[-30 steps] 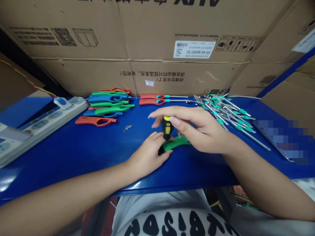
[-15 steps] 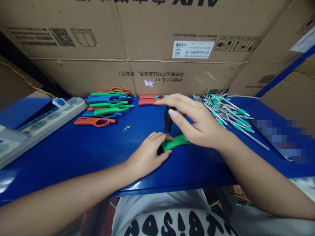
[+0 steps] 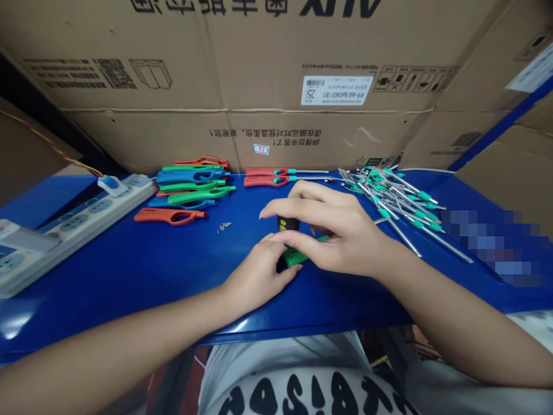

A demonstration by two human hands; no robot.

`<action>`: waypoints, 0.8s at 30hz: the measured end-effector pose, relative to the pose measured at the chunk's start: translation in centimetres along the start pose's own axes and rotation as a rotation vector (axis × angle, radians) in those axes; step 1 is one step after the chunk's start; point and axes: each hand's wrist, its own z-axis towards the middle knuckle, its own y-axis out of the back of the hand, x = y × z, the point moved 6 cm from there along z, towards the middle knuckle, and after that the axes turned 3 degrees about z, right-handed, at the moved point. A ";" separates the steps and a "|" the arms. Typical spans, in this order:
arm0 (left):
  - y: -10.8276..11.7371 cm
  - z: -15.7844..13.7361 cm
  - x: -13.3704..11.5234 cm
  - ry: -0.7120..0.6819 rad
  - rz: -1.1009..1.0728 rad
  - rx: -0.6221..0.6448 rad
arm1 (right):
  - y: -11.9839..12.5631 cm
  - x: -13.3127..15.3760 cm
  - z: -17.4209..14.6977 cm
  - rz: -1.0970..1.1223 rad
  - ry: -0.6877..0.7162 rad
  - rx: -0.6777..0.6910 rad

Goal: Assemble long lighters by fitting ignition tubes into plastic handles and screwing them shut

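My left hand [image 3: 254,270] pins a green lighter [image 3: 296,257] against the blue table, with fingers and thumb closed on either side of its near end. Above it, my right hand [image 3: 343,233] grips a black and yellow screwdriver [image 3: 288,223] by the handle. The screwdriver points down at the lighter's body; its tip is mostly hidden behind my fingers. A small pile of screws [image 3: 224,226] lies to the left of my hands. Part of the lighter is covered by my right hand.
Orange, green and blue lighter shells [image 3: 185,184] are stacked at the back left. Two red lighters [image 3: 263,181] with metal rods lie by the cardboard box [image 3: 268,92]. Several metal rods with teal parts [image 3: 397,199] are heaped at right. A power strip [image 3: 82,230] runs along the left.
My right hand has come down and the screwdriver handle sits lower, closer to my left hand. More of the red lighters' rods shows. My left hand has stayed on the green lighter.
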 end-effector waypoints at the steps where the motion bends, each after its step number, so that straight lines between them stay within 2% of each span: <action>1: 0.0 0.0 0.0 0.003 -0.011 0.002 | 0.0 -0.2 -0.1 -0.071 -0.037 -0.050; 4: 0.0 0.1 -0.1 0.009 -0.033 0.022 | 0.0 -0.9 -0.4 -0.262 -0.130 -0.184; 6: 0.0 0.2 -0.2 0.023 -0.034 0.030 | -0.2 -1.2 -0.6 -0.297 -0.164 -0.185; 8: 0.2 0.3 -0.3 0.033 -0.027 0.030 | -0.4 -1.5 -0.5 -0.180 -0.190 -0.129; 11: 0.6 0.4 -0.3 0.040 0.016 0.052 | -0.2 -1.6 -0.2 0.154 -0.243 -0.034; 13: 1.2 0.6 -0.1 0.029 0.064 0.093 | 1.2 -2.1 -0.1 0.266 -0.286 -0.097; 14: 1.5 0.7 0.0 0.018 0.097 0.122 | 2.5 -2.5 -0.2 0.262 -0.297 -0.185; 16: 2.3 1.2 0.3 -0.017 0.205 0.191 | 5.1 -3.8 -0.8 0.168 -0.301 -0.344; 18: 3.3 1.8 0.9 -0.030 0.324 0.261 | 7.4 -5.5 -1.9 0.012 -0.304 -0.439; 21: 4.4 3.0 2.1 -0.011 0.422 0.431 | 9.0 -8.8 -4.2 -0.155 -0.390 -0.448; 24: 5.5 4.5 3.1 -0.069 0.488 0.521 | 9.2 -12.0 -6.8 -0.217 -0.522 -0.442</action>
